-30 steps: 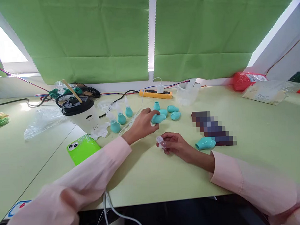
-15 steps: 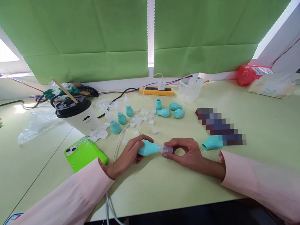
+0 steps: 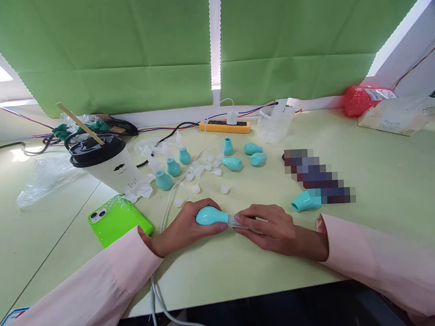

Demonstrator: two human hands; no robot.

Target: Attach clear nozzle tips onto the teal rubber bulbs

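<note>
My left hand (image 3: 186, 228) is wrapped round a teal rubber bulb (image 3: 210, 215), which lies on its side with its neck to the right. My right hand (image 3: 272, 228) pinches a clear plastic tip (image 3: 234, 221) at the bulb's neck. Beyond the hands, small white translucent pieces (image 3: 196, 188) are scattered on the table. Three teal bulbs with clear pointed tips (image 3: 163, 180) stand upright at the left of these pieces. Several bare teal bulbs (image 3: 232, 163) sit behind them, and another teal bulb (image 3: 306, 200) lies near my right wrist.
A green phone (image 3: 121, 219) and a lidded paper cup (image 3: 111, 170) are at the left. White cables (image 3: 169, 203) cross the table (image 3: 222, 273). Behind are an orange power strip (image 3: 225, 127) and a clear plastic cup (image 3: 275, 125). A pixelated object (image 3: 317, 175) lies at the right.
The fingers of my left hand have shifted round the bulb, with the thumb now near its neck. My right fingers have closed further over the clear tip. The view has shifted slightly.
</note>
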